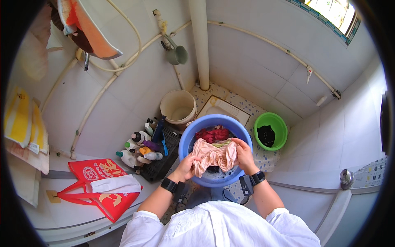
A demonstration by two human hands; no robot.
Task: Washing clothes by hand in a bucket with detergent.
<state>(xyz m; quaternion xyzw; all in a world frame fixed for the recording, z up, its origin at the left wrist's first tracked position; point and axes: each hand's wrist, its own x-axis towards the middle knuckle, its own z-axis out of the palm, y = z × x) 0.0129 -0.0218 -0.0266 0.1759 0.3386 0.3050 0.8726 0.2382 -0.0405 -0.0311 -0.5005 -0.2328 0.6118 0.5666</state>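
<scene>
A pale pink satiny garment (214, 154) is stretched between my two hands above a blue basin (186, 136). My left hand (189, 165) grips its left side, and my right hand (242, 153) has hold of the right side near the basin's rim. A strip of yellow-green shows along the garment's upper edge. Behind it, a dark red cloth (212, 134) lies in the basin. Water with some suds and a dark cloth show below the pink fabric. Most of the basin's contents are hidden under the garment.
A green basin (281, 131) with dark items stands to the right. Left of the blue basin are a whitish bucket (177, 103) and a black crate (164, 154) beside several bottles (140, 138). Behind lies a squat toilet (224, 108). A red bag (105, 177) hangs at left.
</scene>
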